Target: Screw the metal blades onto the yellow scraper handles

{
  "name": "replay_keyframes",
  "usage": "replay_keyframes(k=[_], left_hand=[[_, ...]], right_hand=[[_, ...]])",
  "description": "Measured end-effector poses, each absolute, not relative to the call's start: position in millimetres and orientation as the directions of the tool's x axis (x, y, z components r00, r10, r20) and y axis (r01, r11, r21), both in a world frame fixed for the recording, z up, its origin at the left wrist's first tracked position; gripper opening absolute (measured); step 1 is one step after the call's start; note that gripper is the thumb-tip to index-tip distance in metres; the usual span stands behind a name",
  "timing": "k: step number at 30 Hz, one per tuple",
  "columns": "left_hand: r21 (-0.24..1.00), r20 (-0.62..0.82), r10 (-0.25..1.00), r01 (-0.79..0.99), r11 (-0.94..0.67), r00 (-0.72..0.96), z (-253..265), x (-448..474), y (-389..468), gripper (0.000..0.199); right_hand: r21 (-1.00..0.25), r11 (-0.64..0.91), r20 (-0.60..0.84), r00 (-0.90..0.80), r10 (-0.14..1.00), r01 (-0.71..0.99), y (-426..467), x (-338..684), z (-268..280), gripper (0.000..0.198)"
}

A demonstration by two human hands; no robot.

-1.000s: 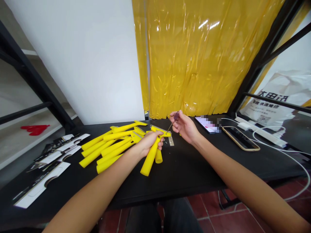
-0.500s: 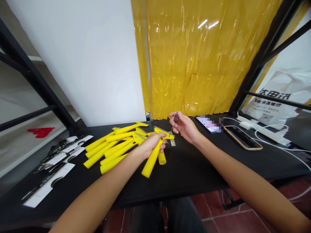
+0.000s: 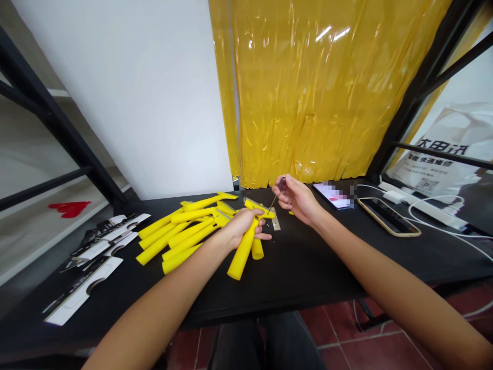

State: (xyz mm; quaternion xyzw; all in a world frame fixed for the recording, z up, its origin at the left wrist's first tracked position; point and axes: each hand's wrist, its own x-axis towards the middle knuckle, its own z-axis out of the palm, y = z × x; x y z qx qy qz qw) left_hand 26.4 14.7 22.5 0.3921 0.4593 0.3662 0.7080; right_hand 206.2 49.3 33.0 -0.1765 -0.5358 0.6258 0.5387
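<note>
My left hand (image 3: 244, 226) is closed around the neck of a yellow scraper (image 3: 241, 258), whose thick handle points toward me and whose wide head faces away. One finger of that hand sticks out to the right. In my right hand (image 3: 298, 200) is a screwdriver (image 3: 282, 184) with a dark handle, pinched by the fingers. Its thin shaft slants down to the scraper's head; whether the tip sits in a screw is too small to tell. A small metal plate (image 3: 276, 221) is just right of the head. Another yellow handle (image 3: 258, 249) lies partly behind the held scraper.
Several yellow scrapers (image 3: 188, 234) lie piled to the left on the black table (image 3: 308, 272). Farther left are white and black cards (image 3: 87, 290). To the right rest a lit phone (image 3: 333, 196), a phone in a tan case (image 3: 389, 217) and a power strip (image 3: 439, 208) with white cables.
A finger of my left hand has stretched out from under the scraper. My right fingers have shifted on the screwdriver handle. The whole view has moved slightly.
</note>
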Motion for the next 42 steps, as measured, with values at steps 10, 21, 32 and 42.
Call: replay_keyframes(k=[10, 21, 32, 42], left_hand=[[0.892, -0.372, 0.882, -0.151, 0.426, 0.291, 27.5, 26.1, 13.4, 0.007], [0.906, -0.367, 0.893, -0.118, 0.407, 0.262, 31.0, 22.6, 14.3, 0.005], [0.917, -0.34, 0.906, -0.124, 0.378, 0.253, 32.0, 23.9, 11.8, 0.008], [0.921, -0.328, 0.897, -0.112, 0.374, 0.296, 32.2, 24.4, 9.9, 0.012]], right_hand=[[-0.851, 0.237, 0.403, -0.293, 0.867, -0.469, 48.3, 204.6, 35.2, 0.037], [-0.836, 0.277, 0.455, -0.316, 0.833, -0.473, 48.4, 202.5, 32.4, 0.029], [-0.85, 0.168, 0.387, -0.375, 0.842, -0.499, 48.2, 205.2, 33.8, 0.03], [-0.836, 0.229, 0.425, -0.323, 0.846, -0.5, 48.8, 204.3, 34.1, 0.033]])
